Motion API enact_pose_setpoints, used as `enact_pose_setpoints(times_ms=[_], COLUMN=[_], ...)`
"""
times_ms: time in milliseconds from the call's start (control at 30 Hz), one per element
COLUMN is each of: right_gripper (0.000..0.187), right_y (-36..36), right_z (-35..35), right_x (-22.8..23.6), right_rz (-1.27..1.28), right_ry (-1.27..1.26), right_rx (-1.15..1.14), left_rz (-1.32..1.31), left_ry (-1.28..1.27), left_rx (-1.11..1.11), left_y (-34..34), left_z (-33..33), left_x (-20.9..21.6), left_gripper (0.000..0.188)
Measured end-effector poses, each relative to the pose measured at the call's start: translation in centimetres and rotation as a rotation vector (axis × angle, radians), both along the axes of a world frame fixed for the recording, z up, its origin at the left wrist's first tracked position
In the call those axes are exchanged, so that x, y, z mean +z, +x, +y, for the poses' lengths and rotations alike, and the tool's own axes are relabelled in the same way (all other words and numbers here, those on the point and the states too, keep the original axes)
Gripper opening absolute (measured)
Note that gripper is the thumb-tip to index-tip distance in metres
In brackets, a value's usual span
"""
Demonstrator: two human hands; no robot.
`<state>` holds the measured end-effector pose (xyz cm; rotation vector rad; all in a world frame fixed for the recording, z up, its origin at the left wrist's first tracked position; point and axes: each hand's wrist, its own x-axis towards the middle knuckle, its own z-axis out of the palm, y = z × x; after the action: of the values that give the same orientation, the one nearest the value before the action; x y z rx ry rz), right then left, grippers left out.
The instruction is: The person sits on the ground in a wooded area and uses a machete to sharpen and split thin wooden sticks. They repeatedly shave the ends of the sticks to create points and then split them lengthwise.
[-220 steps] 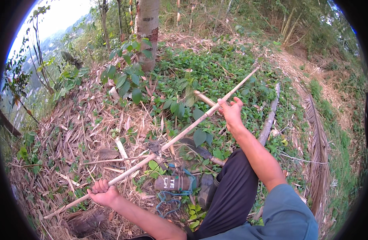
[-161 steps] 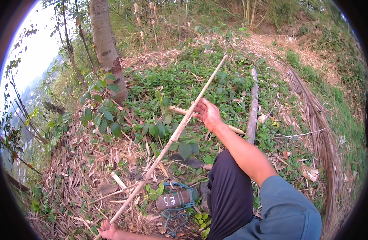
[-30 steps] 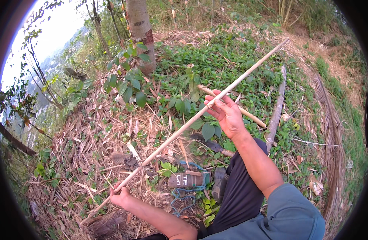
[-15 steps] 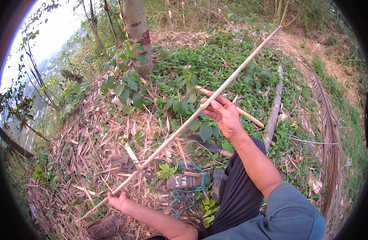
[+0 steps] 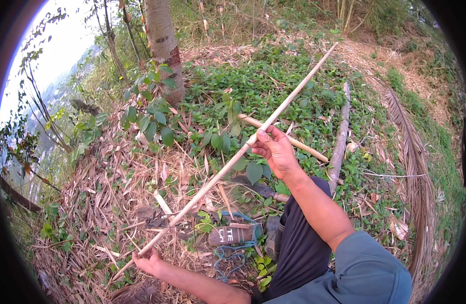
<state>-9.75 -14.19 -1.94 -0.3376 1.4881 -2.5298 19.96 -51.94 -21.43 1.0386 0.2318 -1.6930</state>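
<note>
A long, pale peeled wooden pole (image 5: 202,192) slants across the view, from the lower left up to the far right. Near its lower end my left hand (image 5: 149,262) has its fingers around it. My right hand (image 5: 276,151) pinches the pole close to its middle, at a slight knobby joint. Beneath the pole a dark machete (image 5: 258,187) lies on the ground, partly covered by leaves. By my bent leg is a brown sheath (image 5: 228,235) with white lettering and a loose blue cord (image 5: 228,261).
A shorter peeled stick (image 5: 309,149) and a grey branch (image 5: 340,134) lie among low green plants. A tree trunk (image 5: 162,45) stands at the far left. One long dried palm frond (image 5: 412,152) lies at the right. Dry leaves (image 5: 116,187) cover the slope at left.
The pole's far end has shifted left and down in view, and its near end slightly right. Both hands still hold it. The whole scene has drifted a little left.
</note>
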Motion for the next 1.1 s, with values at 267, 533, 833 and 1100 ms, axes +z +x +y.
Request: enact_pose_setpoints(times_ms=[267, 533, 833, 1100], right_gripper=[0.015, 0.017, 0.019, 0.018], right_y=[0.0, 0.1, 0.1, -0.7], right_z=[0.1, 0.0, 0.0, 0.3], right_x=[0.2, 0.0, -0.1, -0.3], right_rz=[-0.032, -0.049, -0.055, -0.074], right_ry=[-0.009, -0.018, -0.008, 0.009], right_rx=[0.018, 0.002, -0.025, -0.07], left_rz=[0.005, 0.014, -0.023, -0.402], left_ry=[-0.035, -0.081, -0.168, 0.003], left_rx=[-0.009, -0.017, -0.114, 0.308], left_y=[0.1, -0.2, 0.3, -4.0], left_z=[-0.7, -0.3, -0.9, 6.0], left_x=[-0.9, -0.4, -2.4, 9.3], left_gripper=[0.027, 0.033, 0.035, 0.04])
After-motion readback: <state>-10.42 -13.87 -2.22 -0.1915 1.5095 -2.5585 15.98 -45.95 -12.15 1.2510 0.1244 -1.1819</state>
